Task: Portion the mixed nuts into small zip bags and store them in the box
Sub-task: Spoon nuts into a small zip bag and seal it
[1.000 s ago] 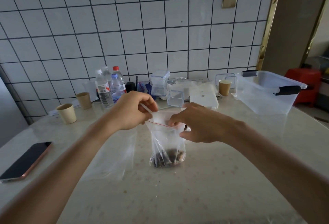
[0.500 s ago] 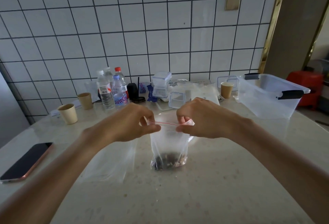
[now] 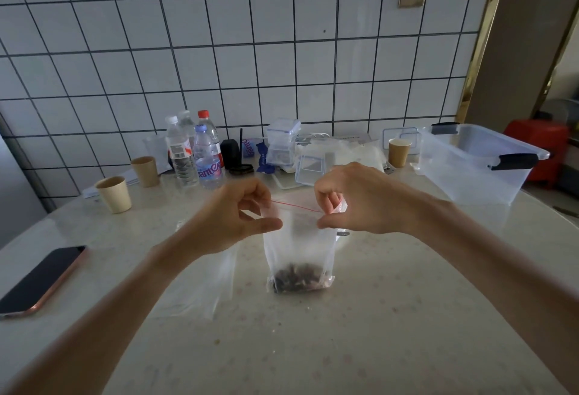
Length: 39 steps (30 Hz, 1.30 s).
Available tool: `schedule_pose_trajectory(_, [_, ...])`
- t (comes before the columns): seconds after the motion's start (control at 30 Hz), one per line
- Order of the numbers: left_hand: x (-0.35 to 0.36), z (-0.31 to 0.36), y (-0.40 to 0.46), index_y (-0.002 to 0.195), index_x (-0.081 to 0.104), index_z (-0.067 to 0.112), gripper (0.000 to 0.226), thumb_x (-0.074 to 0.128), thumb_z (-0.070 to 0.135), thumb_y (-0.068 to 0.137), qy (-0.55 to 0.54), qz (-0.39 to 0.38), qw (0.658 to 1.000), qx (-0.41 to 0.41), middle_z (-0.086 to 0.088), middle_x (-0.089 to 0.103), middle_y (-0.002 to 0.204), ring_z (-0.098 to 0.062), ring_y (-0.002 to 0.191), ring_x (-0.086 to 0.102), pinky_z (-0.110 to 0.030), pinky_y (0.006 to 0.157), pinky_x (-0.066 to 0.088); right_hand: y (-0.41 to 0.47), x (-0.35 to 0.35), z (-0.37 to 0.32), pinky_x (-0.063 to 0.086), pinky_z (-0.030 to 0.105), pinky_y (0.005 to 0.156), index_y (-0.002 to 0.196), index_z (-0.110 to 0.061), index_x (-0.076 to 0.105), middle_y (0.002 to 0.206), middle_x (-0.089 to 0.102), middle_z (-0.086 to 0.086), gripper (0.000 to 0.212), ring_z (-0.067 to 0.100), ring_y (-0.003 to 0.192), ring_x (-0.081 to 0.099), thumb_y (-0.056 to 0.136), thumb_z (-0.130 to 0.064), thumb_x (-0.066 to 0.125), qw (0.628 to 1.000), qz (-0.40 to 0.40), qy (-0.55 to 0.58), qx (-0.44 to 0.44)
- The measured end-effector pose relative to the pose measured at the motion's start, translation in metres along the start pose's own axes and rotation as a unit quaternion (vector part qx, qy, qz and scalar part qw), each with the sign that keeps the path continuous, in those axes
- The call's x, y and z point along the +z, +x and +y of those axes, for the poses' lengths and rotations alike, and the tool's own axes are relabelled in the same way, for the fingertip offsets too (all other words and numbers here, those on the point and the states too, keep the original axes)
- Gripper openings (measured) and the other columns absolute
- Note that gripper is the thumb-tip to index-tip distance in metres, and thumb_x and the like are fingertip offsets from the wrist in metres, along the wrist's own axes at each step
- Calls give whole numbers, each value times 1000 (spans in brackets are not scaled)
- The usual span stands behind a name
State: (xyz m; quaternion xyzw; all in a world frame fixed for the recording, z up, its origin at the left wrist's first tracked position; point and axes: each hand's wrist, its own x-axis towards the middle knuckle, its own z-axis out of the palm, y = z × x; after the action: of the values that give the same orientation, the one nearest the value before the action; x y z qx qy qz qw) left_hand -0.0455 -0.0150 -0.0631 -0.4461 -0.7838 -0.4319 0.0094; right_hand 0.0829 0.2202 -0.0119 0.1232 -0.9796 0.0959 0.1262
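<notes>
item one: the left hand point(image 3: 233, 222) is pinching the left end of the small zip bag point(image 3: 297, 244) at its red seal line, thumb below and forefinger curled above. item two: the right hand point(image 3: 354, 198) is pinching the right end of the same seal line, fingers curled over the bag's top edge. i am seeing the bag standing upright on the pale stone table point(image 3: 376, 316), hanging between both hands, near the middle of the view. item three: the mixed nuts point(image 3: 299, 278) are sitting as a dark heap in the bottom of the bag; the upper part is holding only air. i cannot tell whether the seal is fully pressed along its length. item four: a second clear bag point(image 3: 203, 281) is lying flat on the table just left of the upright one, partly under my left forearm. item five: the clear storage box point(image 3: 473, 172) with dark latches is standing open at the far right of the table, well apart from the bag. item six: a phone point(image 3: 40, 278) is lying screen up at the left edge. item seven: two paper cups point(image 3: 113, 194) are standing at far left and a third paper cup point(image 3: 399, 151) near the box. item eight: water bottles point(image 3: 195, 150) and small clear containers point(image 3: 282, 143) are crowding against the tiled wall point(image 3: 282, 49).
</notes>
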Motion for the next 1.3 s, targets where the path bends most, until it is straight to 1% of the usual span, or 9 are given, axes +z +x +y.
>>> schedule_pose_trajectory(0.23, [14, -6, 4, 86, 56, 23, 39, 93, 19, 74, -10, 37, 999, 5, 12, 68, 77, -4, 71, 68, -22, 65, 58, 4, -2, 0, 48, 27, 72, 75, -31, 63, 81, 63, -10, 24, 8, 79, 60, 80, -36, 87, 998, 8, 43, 43])
schedule_pose_trajectory(0.4, [19, -14, 4, 90, 52, 25, 43, 91, 14, 77, -38, 46, 998, 4, 2, 80, 87, -12, 78, 77, -22, 68, 60, 1, -4, 2, 32, -1, 69, 67, -25, 57, 75, 61, -9, 34, 0, 73, 52, 79, -33, 87, 997, 53, -17, 47])
schedule_pose_trajectory(0.57, [30, -23, -6, 119, 49, 34, 63, 92, 17, 77, -126, 70, 990, 0, -3, 80, 93, -23, 86, 78, -37, 83, 64, 4, -2, 8, 44, 20, 65, 82, -12, 65, 71, 62, -7, 28, 12, 67, 58, 76, -15, 92, 991, 62, 107, 43])
schedule_pose_trajectory(0.7, [45, -31, -17, 131, 52, 33, 78, 95, 40, 65, -206, 71, 975, -48, -10, 77, 112, -33, 104, 75, -45, 94, 60, 3, 2, 15, 55, 39, 80, 91, -7, 66, 78, 68, 8, 33, 24, 72, 64, 74, -13, 93, 967, 148, 206, 34])
schedule_pose_trajectory(0.83, [61, -41, -33, 125, 64, 42, 62, 94, 48, 70, -237, -45, 967, -88, 9, 73, 129, -11, 121, 69, -23, 101, 54, -2, 15, 30, 58, 27, 80, 93, -9, 68, 89, 73, 5, 29, 19, 82, 70, 79, -24, 90, 943, 174, 273, 74])
schedule_pose_trajectory(0.93, [81, -48, -40, 117, 75, 28, 39, 86, 44, 83, -180, -48, 976, -115, 13, 74, 126, -7, 120, 69, -30, 109, 51, -10, 34, 39, 56, 25, 78, 97, -6, 70, 93, 75, 8, 33, 10, 82, 68, 85, -35, 81, 918, 176, 340, 106])
schedule_pose_trajectory(1.1, [98, -40, -36, 100, 81, 13, 27, 63, 32, 101, -171, 19, 976, -131, 5, 81, 101, -9, 97, 76, -18, 85, 55, -31, 67, 53, 59, 40, 90, 111, -12, 69, 105, 78, 5, 60, 17, 101, 75, 84, -66, 68, 872, 130, 447, 152])
schedule_pose_trajectory(1.2, [103, -32, -30, 102, 76, 1, 24, 63, 21, 101, -277, 63, 945, -162, -10, 81, 96, -20, 88, 80, -19, 75, 59, -40, 90, 51, 59, 38, 92, 119, -16, 67, 110, 79, -3, 65, 14, 105, 74, 76, -65, 74, 858, 90, 477, 169])
schedule_pose_trajectory(1.3, [105, -21, -26, 100, 76, 5, 28, 68, 31, 93, -335, 74, 925, -162, -11, 81, 97, -26, 88, 80, -23, 73, 61, -42, 111, 40, 56, 35, 88, 109, -12, 70, 100, 78, -4, 57, 10, 96, 71, 74, -55, 85, 844, 61, 502, 182])
